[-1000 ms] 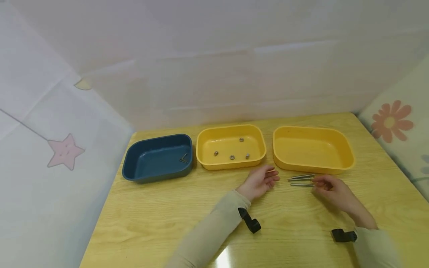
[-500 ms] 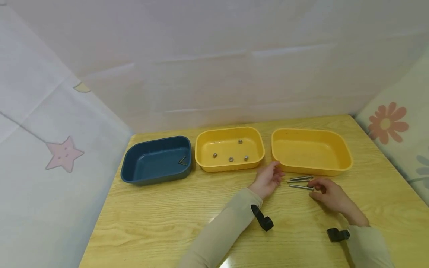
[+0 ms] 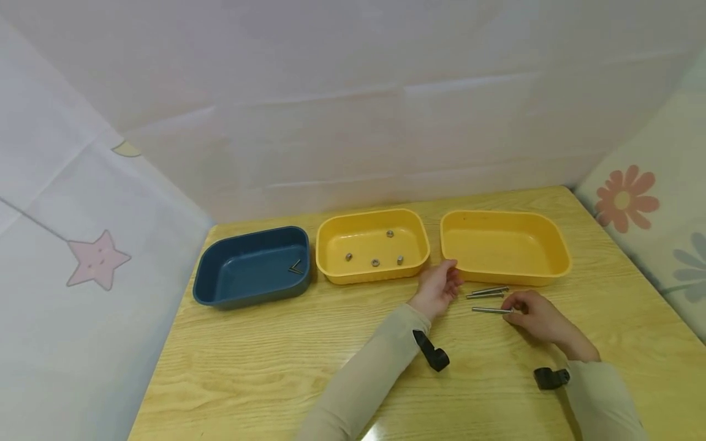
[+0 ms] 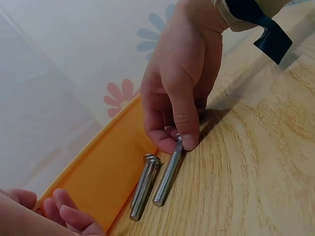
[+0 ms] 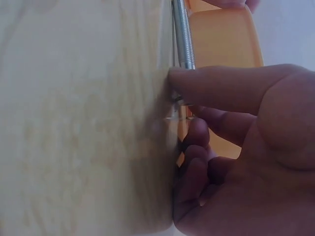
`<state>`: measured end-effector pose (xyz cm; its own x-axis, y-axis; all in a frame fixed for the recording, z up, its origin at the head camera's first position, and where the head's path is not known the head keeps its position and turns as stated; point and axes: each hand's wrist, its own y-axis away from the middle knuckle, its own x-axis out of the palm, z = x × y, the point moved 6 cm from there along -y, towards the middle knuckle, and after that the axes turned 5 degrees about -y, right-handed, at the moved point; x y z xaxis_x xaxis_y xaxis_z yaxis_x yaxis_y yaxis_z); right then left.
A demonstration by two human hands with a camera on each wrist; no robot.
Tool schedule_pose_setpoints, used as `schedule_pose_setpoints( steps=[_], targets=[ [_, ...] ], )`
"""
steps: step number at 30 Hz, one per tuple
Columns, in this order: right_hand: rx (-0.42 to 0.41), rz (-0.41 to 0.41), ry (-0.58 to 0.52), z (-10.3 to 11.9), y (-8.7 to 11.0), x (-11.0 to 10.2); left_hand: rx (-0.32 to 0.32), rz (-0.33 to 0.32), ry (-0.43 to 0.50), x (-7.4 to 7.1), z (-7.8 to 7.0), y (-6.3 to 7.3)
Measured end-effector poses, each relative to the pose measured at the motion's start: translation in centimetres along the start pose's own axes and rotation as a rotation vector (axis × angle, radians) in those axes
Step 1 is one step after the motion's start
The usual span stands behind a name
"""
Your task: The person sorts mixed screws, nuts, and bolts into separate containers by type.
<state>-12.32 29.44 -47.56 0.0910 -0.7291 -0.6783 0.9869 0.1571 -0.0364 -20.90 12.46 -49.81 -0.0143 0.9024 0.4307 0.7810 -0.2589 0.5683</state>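
Note:
In the head view, my right hand (image 3: pixel 537 315) pinches the head end of a silver bolt (image 3: pixel 488 310) between thumb and fingers. Its threaded shank points left, low over the wood, as the left wrist view shows. Beside it lie two more bolts (image 4: pixel 143 189), close together along the front wall of the right yellow tray (image 3: pixel 504 278). My left hand (image 3: pixel 437 288) is at that tray's near left corner, palm turned toward the bolts, fingers loosely bent and touching the tray's edge. The thumb hides the head of the pinched bolt in the right wrist view.
A middle yellow tray (image 3: pixel 371 277) contains several nuts (image 3: pixel 375 263). Left of it stands a dark blue tray (image 3: pixel 250 300) with several small dark screws (image 3: pixel 296 267) at its right end. All three trays line up on the wooden table (image 3: pixel 248 367) before a pale cloth wall.
My left hand has moved right and forward to the right tray's corner. My right hand has closed on the nearest bolt's head and set that bolt slightly apart from the other two.

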Motion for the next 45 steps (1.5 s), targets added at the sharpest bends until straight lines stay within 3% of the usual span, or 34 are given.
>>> schedule_pose_setpoints(
  steps=[13,19,30,36,45],
  targets=[
    [-0.031,0.011,-0.019,0.1,0.0,0.1,0.046,0.075,0.015,0.0,-0.3,-0.2],
    [-0.025,0.025,-0.039,-0.2,0.0,0.1,0.065,0.081,0.009,-0.4,-0.2,0.0],
    [0.174,0.065,-0.071,-1.1,0.8,0.3,0.058,0.077,-0.03,-0.9,-0.5,0.5],
    [0.2,0.073,-0.075,-1.2,0.9,0.2,0.045,0.087,-0.056,-1.1,-0.5,0.3],
    [0.131,0.048,-0.028,-1.3,1.0,0.0,0.035,0.097,-0.102,-1.2,-0.7,0.1]
  ],
)
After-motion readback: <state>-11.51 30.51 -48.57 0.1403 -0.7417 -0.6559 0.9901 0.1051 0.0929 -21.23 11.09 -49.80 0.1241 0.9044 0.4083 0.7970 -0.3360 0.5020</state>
